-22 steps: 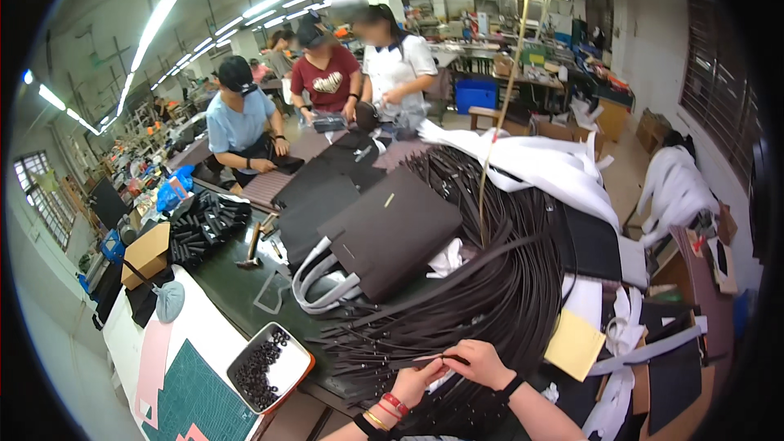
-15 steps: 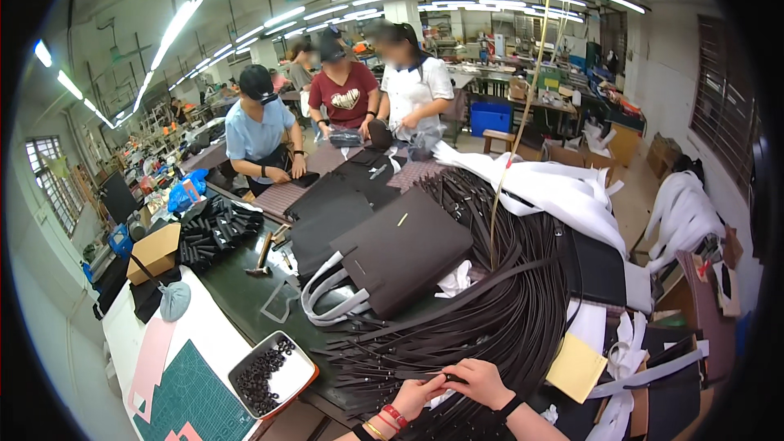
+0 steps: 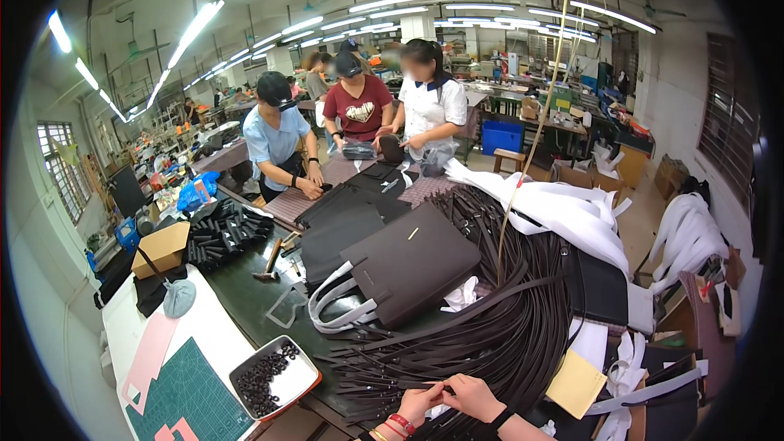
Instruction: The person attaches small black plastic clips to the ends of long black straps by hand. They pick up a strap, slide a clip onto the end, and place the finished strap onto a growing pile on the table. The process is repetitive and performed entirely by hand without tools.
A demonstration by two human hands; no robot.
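Observation:
Close together near the lower edge are my left hand [image 3: 419,404] and my right hand [image 3: 474,398], their fingertips meeting at the end of a dark brown strap. Both hands are closed in a pinch there. Anything small between the right fingertips is too hidden to make out. Just beyond lies a thick bundle of dark straps [image 3: 523,322], fanned out with many loose ends towards my hands. To the left of my hands a white tray with an orange side [image 3: 302,369] holds a heap of small black ring-like parts [image 3: 265,382].
Beyond the straps lies a dark brown bag [image 3: 412,265] with grey-wrapped handles. A hammer [image 3: 269,260], a green cutting mat [image 3: 192,396] and a pile of black pieces [image 3: 224,233] are at left. A yellow pad [image 3: 576,381] is right. Several people work across the table.
The view has shifted slightly, so the scene sits a little lower and further right. My hands stay together at the strap end, and the dark bit between the right fingertips no longer shows.

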